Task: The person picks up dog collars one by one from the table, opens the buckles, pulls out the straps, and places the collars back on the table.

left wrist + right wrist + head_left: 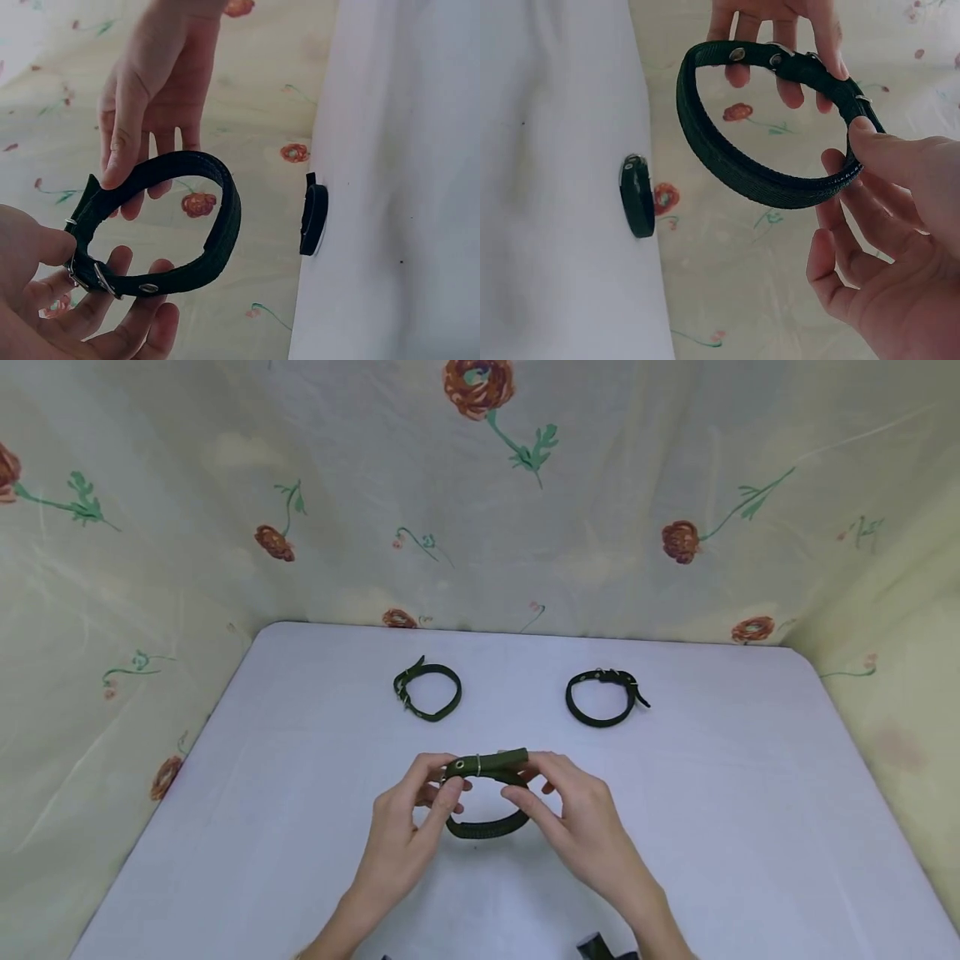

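Observation:
A dark green dog collar [487, 831], fastened into a loop, is held above the table between both hands. My left hand [405, 835] pinches its buckle end with thumb and fingers, near a metal eyelet and a D-ring that show in the left wrist view. On the other side my right hand [592, 818] grips the strap by the free tip, thumb on the near face in the right wrist view. Farther back lie two more looped collars: a green one [433, 717] at left and a darker one [600, 723] at right.
The white table [285, 793] has rounded far corners. Flower-printed cloth [600, 485] hangs behind it and at both sides. A dark object [596, 947], cut off by the bottom edge of the head view, lies beside the right forearm.

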A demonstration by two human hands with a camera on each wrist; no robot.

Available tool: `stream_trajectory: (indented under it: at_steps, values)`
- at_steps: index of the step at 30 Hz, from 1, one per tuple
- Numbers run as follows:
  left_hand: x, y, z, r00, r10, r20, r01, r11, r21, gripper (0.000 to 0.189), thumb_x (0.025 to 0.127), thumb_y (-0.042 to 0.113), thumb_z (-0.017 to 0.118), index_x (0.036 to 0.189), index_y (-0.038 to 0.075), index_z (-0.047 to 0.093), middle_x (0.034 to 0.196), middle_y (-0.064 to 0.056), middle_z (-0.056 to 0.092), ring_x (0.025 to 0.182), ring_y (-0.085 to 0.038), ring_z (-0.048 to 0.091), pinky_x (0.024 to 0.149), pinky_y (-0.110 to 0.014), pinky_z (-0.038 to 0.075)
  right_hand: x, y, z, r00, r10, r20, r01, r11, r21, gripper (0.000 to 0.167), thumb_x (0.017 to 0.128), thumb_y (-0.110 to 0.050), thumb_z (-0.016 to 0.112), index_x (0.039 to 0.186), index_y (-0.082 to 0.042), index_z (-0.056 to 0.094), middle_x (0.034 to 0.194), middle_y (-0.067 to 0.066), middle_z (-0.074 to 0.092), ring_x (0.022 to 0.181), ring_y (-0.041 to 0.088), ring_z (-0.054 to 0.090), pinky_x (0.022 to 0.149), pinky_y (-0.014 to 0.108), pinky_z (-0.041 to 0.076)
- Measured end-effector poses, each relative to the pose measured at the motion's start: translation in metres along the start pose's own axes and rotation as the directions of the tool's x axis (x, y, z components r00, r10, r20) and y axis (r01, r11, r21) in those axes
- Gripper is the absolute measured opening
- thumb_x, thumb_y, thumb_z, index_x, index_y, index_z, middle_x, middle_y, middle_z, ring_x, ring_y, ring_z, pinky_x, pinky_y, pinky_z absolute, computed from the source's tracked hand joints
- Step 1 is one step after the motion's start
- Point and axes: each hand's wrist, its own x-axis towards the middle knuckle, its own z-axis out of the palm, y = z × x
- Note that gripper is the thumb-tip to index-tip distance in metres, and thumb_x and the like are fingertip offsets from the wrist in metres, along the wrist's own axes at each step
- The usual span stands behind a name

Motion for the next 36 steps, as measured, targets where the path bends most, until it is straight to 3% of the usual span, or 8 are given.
stream_trajectory:
  at_steps: [4,7,14,21,30,36]
  values:
    - [-0.001,0.001,-0.005,0.999,0.034,-0.010,-0.034,0.999,0.000,0.024,0.112,0.024,0.060,0.136,0.027,0.063,0.107,0.005,0.078,0.082,-0.002,0.074,0.081,-0.028,0.062,0.002,-0.007,0.000,1.000,-0.007,-0.014,0.007,1.000,0.031,0.052,0.096,-0.020,0.083,0.143,-0.021,0.062,0.107,-0.011,0.080,0.094,0.003,0.071,0.084,0.029,0.058]
    - [-0.002,0.003,-0.006,0.999,0.049,-0.017,-0.049,0.999,-0.012,0.024,0.111,0.023,0.062,0.135,0.027,0.064,0.108,0.005,0.078,0.083,-0.002,0.075,0.080,-0.029,0.063,0.003,-0.011,-0.001,1.000,-0.009,-0.012,0.010,0.998,0.066,0.055,0.096,-0.018,0.083,0.145,-0.023,0.060,0.105,-0.012,0.080,0.092,0.003,0.071,0.085,0.029,0.058]
    - [-0.001,0.006,-0.005,0.997,0.081,-0.006,-0.081,0.996,-0.035,0.014,0.107,0.023,0.069,0.121,0.022,0.070,0.104,0.004,0.077,0.081,-0.003,0.071,0.077,-0.026,0.062,0.001,-0.017,0.002,0.999,-0.021,0.046,0.015,0.992,0.123,0.042,0.098,-0.022,0.081,0.138,-0.024,0.067,0.108,-0.014,0.077,0.089,0.002,0.066,0.073,0.023,0.054]
    - [-0.002,0.006,-0.002,0.987,0.163,-0.002,-0.162,0.987,0.018,0.017,0.104,0.021,0.073,0.121,0.022,0.073,0.114,0.006,0.080,0.091,-0.007,0.072,0.083,-0.026,0.061,0.002,-0.020,0.005,0.996,-0.074,0.057,0.066,0.988,0.138,0.033,0.098,-0.020,0.080,0.130,-0.025,0.072,0.116,-0.013,0.078,0.102,0.003,0.073,0.087,0.027,0.063]
    - [-0.005,0.008,-0.004,0.989,0.145,-0.019,-0.144,0.989,0.038,0.020,0.103,0.018,0.074,0.122,0.019,0.067,0.113,0.005,0.079,0.092,-0.006,0.075,0.085,-0.029,0.064,0.002,-0.020,0.008,0.998,-0.043,0.048,0.035,0.987,0.159,0.026,0.097,-0.024,0.082,0.122,-0.027,0.076,0.110,-0.014,0.078,0.097,0.002,0.073,0.082,0.027,0.062]
    - [-0.004,0.009,-0.006,0.988,0.145,-0.043,-0.140,0.985,0.098,0.020,0.101,0.021,0.076,0.119,0.021,0.068,0.111,0.009,0.080,0.097,-0.006,0.077,0.086,-0.030,0.063,-0.001,-0.020,0.011,0.999,-0.040,0.035,0.037,0.996,0.076,0.024,0.100,-0.025,0.079,0.124,-0.029,0.074,0.111,-0.017,0.076,0.099,0.000,0.070,0.087,0.030,0.056]
